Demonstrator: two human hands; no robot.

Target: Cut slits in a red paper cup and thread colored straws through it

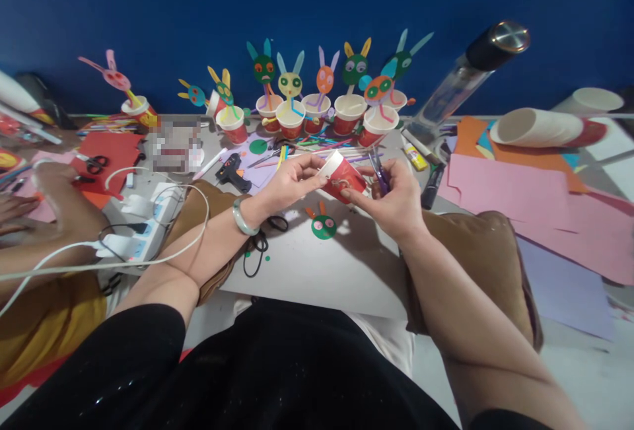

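A red and white paper cup (343, 178) is tilted on its side in the air over the table, between my two hands. My left hand (300, 178) is closed on the cup's white rim, fingers behind and thumb in front. Against the cup's base end lies the thumb of my right hand (391, 197). That hand is also closed around purple-handled scissors (380, 176), whose blades point up and away. Below the cup, a green paper rabbit face (323, 226) with orange ears and pink eyes lies flat on the white tabletop (317, 278).
Several paper cups with paper rabbits (291, 119) stand along the blue wall. A glue gun (234, 172) and power strip (158, 222) are left; a bottle (453, 90), glue (414, 155) and pink paper (505, 189) right. A co-worker's arm (59, 218) is far left.
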